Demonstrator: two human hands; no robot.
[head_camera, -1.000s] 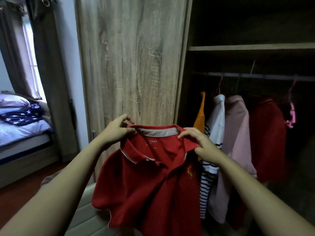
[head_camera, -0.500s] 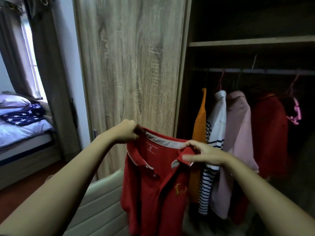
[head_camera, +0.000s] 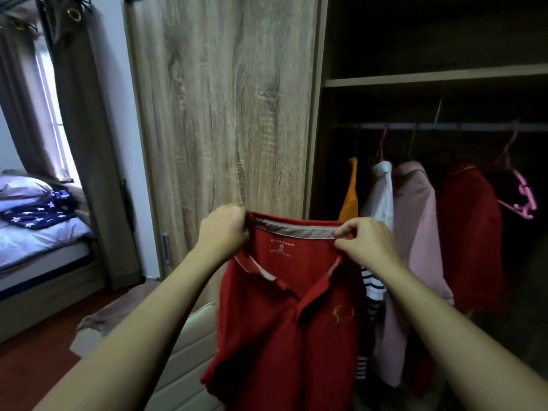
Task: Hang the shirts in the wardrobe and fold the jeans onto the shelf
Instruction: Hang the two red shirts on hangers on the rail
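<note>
Red polo shirt (head_camera: 275, 327) hanging, collar pinched between left hand (head_camera: 224, 229), right hand (head_camera: 366, 241)

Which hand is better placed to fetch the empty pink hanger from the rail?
Probably the right hand: it grips the red polo on the side nearer the pink hanger; the left hand is farther.

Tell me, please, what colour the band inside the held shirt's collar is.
The band is grey; head view shows it.

The rail (head_camera: 474, 126) carries four hung shirts (head_camera: 416, 221) (orange, white, pink, red) and a pink hanger (head_camera: 524, 200).
</note>
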